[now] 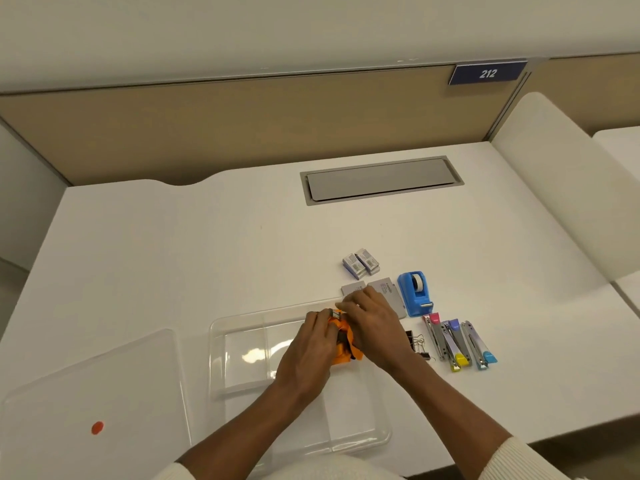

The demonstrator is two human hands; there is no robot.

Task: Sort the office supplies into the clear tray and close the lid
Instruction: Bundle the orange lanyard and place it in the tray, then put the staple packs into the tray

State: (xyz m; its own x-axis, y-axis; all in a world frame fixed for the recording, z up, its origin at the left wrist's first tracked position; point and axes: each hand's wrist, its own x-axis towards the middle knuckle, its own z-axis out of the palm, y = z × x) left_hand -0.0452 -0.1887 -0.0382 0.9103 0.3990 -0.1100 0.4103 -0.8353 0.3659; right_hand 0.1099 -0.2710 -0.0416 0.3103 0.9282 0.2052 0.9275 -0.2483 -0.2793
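Observation:
The clear tray (239, 344) lies on the white desk in front of me, divided into compartments. Both hands meet over its far right part around a bunch of orange items (346, 344), possibly pens or markers. My left hand (308, 351) grips them from the left and my right hand (374, 323) presses on them from the right. To the right of the tray lie black binder clips (420, 342), three staplers (457, 342), a blue tape dispenser (415, 292), grey boxes (388, 289) and two small staple boxes (361, 263). The clear lid (104, 393) with an orange dot rests at the left.
A grey cable hatch (381, 180) is set into the desk further back. A beige partition (242, 126) closes the far edge, with a blue sign reading 212 (487, 73). A white curved divider (568, 188) borders the right side.

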